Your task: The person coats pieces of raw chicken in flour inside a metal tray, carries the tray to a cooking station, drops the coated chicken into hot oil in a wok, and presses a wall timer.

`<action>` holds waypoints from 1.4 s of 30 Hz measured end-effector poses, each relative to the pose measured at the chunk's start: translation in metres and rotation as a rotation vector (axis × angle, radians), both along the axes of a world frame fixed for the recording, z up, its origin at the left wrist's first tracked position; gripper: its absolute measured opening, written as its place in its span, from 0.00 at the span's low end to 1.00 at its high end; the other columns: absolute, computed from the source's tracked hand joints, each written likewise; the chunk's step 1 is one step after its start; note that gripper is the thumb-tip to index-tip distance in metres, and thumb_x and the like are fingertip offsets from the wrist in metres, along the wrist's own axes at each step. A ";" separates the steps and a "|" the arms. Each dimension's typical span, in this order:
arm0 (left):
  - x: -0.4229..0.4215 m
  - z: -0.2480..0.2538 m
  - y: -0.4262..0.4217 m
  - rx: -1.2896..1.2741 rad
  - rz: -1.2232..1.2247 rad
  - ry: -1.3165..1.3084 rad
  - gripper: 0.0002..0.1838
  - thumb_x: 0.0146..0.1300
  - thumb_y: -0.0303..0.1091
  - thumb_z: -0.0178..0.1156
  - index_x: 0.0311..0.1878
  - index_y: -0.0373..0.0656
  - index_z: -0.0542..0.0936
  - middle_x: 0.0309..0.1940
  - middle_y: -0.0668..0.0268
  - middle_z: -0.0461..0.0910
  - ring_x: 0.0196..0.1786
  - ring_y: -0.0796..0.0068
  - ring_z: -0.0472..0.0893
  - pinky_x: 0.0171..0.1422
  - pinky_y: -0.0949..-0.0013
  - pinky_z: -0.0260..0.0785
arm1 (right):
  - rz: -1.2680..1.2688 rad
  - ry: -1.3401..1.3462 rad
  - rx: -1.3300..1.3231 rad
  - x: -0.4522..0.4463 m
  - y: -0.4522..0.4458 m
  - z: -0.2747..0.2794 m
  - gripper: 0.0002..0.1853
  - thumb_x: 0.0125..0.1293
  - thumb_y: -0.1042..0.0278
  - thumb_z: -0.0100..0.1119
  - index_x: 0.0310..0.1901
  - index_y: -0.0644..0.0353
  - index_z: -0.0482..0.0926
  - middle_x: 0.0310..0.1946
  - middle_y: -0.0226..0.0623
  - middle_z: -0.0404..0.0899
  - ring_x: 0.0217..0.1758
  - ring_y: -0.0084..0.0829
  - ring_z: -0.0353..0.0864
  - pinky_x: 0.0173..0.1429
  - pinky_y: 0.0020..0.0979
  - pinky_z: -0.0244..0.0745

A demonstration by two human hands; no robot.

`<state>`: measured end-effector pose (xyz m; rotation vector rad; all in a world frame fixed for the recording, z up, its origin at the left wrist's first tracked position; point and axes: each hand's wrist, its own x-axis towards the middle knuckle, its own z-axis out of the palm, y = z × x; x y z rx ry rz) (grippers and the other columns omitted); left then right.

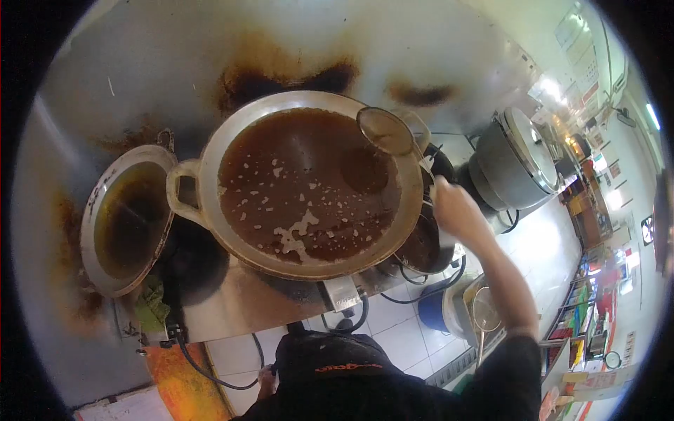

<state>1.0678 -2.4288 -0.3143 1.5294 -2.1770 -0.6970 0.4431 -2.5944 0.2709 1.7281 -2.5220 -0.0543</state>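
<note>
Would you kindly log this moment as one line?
Right hand holding skimmer | skimmer over large wok | dark liquid with pale flecks inside | left hand low, grip unclear

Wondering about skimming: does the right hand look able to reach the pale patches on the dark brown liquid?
Probably yes: the right hand holds a round metal strainer, and nothing visible blocks the pale patches.
</note>
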 end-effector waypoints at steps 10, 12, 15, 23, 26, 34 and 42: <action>0.028 -0.003 0.092 0.530 0.209 -0.293 0.10 0.55 0.38 0.66 0.23 0.47 0.77 0.24 0.60 0.80 0.32 0.52 0.82 0.37 0.52 0.74 | 0.639 0.199 0.659 -0.008 -0.089 -0.015 0.09 0.55 0.71 0.63 0.36 0.64 0.81 0.39 0.45 0.81 0.44 0.42 0.82 0.46 0.38 0.77; 0.026 0.000 0.098 0.554 0.220 -0.311 0.10 0.55 0.38 0.66 0.23 0.47 0.77 0.24 0.60 0.80 0.32 0.53 0.82 0.37 0.52 0.74 | 0.609 -0.018 0.707 0.002 -0.088 -0.017 0.15 0.51 0.64 0.69 0.39 0.61 0.84 0.39 0.39 0.82 0.47 0.43 0.82 0.52 0.41 0.78; 0.019 0.004 0.096 0.566 0.235 -0.340 0.10 0.55 0.38 0.65 0.23 0.47 0.77 0.24 0.60 0.80 0.32 0.53 0.82 0.37 0.52 0.74 | 1.054 0.215 0.756 0.019 -0.082 -0.016 0.18 0.50 0.66 0.70 0.43 0.61 0.82 0.39 0.45 0.80 0.51 0.47 0.80 0.54 0.43 0.76; 0.017 0.011 0.082 0.486 0.271 -0.421 0.11 0.56 0.38 0.64 0.21 0.47 0.77 0.24 0.61 0.80 0.32 0.53 0.82 0.37 0.52 0.74 | -0.037 -0.996 0.810 0.102 -0.042 0.048 0.15 0.74 0.56 0.50 0.50 0.55 0.80 0.18 0.18 0.63 0.16 0.12 0.61 0.16 0.18 0.54; 0.015 0.024 0.069 0.396 0.308 -0.464 0.11 0.57 0.38 0.63 0.21 0.48 0.77 0.24 0.61 0.80 0.32 0.54 0.82 0.37 0.52 0.74 | -0.081 -1.202 0.767 0.110 -0.041 0.048 0.14 0.74 0.57 0.50 0.50 0.54 0.81 0.20 0.18 0.65 0.17 0.12 0.61 0.17 0.18 0.55; 0.053 -0.011 0.075 0.348 0.136 -0.222 0.12 0.55 0.39 0.63 0.19 0.49 0.76 0.23 0.65 0.80 0.32 0.56 0.82 0.37 0.52 0.73 | -0.098 -1.334 0.652 0.146 -0.047 0.060 0.17 0.75 0.53 0.54 0.47 0.59 0.83 0.17 0.16 0.61 0.15 0.09 0.57 0.14 0.15 0.50; 0.047 -0.002 0.056 0.456 0.175 -0.291 0.12 0.56 0.39 0.62 0.20 0.48 0.77 0.24 0.64 0.80 0.32 0.56 0.82 0.38 0.52 0.74 | -0.108 -1.492 0.401 0.131 -0.070 0.063 0.16 0.75 0.57 0.51 0.50 0.59 0.82 0.15 0.17 0.64 0.11 0.11 0.56 0.13 0.17 0.49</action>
